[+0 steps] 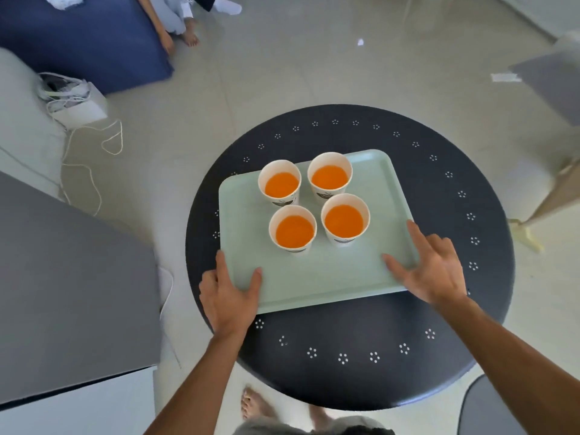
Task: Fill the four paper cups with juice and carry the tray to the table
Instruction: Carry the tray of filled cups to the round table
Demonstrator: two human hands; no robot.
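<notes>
A pale green tray [317, 277] lies flat on a round dark table [345, 372]. Several white paper cups [295, 230] stand upright on its far half, each holding orange juice. My left hand [227, 296] is at the tray's near-left corner, with the thumb lying on the tray and the index finger straight along its left edge. At the near-right corner is my right hand [434, 274], fingers spread. Its thumb rests on the tray surface and its index finger points along the right edge.
A grey counter [69, 293] stands close on the left, with a white bag and cords [78, 105] on the floor behind it. A blue mat [81, 42] and another person's feet are at the far left. A chair seat [489, 409] shows at the bottom right. My bare feet [254, 406] are under the table's near edge.
</notes>
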